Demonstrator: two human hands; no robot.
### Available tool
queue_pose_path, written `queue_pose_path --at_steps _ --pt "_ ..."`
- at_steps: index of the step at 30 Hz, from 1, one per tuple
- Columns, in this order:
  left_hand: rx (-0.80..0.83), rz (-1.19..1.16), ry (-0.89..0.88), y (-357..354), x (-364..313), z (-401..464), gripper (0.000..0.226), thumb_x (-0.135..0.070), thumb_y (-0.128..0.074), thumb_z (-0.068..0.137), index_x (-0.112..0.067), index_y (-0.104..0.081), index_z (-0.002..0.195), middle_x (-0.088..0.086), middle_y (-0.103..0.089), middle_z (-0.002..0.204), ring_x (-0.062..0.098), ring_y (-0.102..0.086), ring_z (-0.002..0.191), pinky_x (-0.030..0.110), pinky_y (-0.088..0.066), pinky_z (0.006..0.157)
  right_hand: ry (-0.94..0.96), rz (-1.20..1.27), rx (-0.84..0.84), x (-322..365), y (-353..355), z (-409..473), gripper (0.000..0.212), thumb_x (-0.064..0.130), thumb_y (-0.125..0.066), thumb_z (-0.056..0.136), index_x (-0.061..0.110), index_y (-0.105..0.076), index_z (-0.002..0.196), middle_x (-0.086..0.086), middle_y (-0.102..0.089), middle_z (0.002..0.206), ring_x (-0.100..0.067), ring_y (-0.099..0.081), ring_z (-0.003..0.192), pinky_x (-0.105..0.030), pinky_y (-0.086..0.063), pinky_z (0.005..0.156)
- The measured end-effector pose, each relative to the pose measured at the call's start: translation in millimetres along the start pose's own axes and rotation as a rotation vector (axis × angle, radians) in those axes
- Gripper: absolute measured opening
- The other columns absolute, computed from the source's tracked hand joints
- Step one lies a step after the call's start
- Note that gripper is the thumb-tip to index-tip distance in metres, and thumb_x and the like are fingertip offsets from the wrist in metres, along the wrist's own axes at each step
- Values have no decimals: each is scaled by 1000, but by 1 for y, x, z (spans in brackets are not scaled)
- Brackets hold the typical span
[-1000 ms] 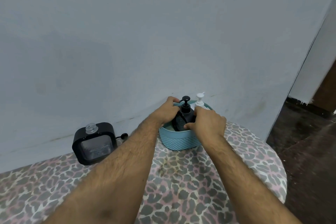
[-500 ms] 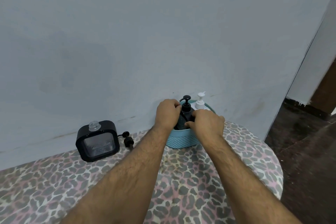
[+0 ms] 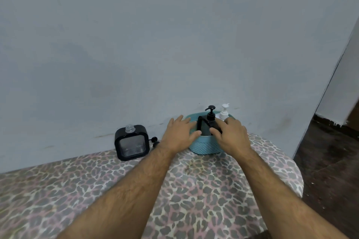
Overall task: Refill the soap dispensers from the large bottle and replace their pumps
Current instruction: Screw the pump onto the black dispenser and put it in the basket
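Head view only: both hands at the teal basket [image 3: 206, 146]. Left hand [image 3: 179, 135] spread flat on its rim, holding nothing; right hand [image 3: 231, 136] fingers extended against the black pump dispenser [image 3: 206, 127] standing inside, white pump bottle [image 3: 224, 112] behind. Left of the basket, square black dispenser [image 3: 132, 142] open-necked, its pump [image 3: 154, 141] beside. Likely next: refill it.

Lower body of the black dispenser [image 3: 206, 128] hidden inside the teal basket [image 3: 206, 146], white bottle [image 3: 224, 112] mostly behind the right hand [image 3: 231, 137], loose pump [image 3: 154, 141] small, perhaps partly behind the left hand [image 3: 177, 136], both forearms cut by the bottom edge.
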State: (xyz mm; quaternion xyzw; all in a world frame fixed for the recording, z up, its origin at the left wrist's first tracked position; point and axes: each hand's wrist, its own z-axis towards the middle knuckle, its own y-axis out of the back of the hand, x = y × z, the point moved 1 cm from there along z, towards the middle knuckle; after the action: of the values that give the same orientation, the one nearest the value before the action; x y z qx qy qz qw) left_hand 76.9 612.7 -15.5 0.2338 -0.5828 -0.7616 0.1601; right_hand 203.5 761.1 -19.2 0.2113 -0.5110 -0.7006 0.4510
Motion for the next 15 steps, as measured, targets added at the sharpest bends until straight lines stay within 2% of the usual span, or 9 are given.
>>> queue_pose_path --at_steps 3,6,10,15 --pt "7 28 -1 10 18 -34 68 -66 -31 96 -28 -32 153 3 -22 163 23 -10 151 50 -3 122 51 69 16 16 7 -18 75 73 -25 92 27 -42 148 -6 -50 139 -28 -43 127 -43 -38 101" --pt "17 79 38 21 39 -73 80 -76 -28 90 -29 -27 154 2 -15 165 21 -6 152 51 -1 122 102 142 99 40 10 -41 100 88 -5 76 30 -26 155 -6 -23 162 -25 -17 149 -47 -19 118" --pt "25 92 100 34 62 -128 89 -83 -29 84 -31 -23 156 1 -11 165 20 -2 152 50 3 120 162 150 191 77 7 -69 117 96 12 62 34 -10 158 -2 2 167 -20 7 153 -48 -3 121" --pt "63 92 174 44 83 -203 95 -86 -29 79 -33 -15 157 2 -3 166 20 3 152 50 5 121 283 171 280 133 2 -108 116 97 11 60 36 -3 157 1 11 166 -20 15 152 -51 4 122"
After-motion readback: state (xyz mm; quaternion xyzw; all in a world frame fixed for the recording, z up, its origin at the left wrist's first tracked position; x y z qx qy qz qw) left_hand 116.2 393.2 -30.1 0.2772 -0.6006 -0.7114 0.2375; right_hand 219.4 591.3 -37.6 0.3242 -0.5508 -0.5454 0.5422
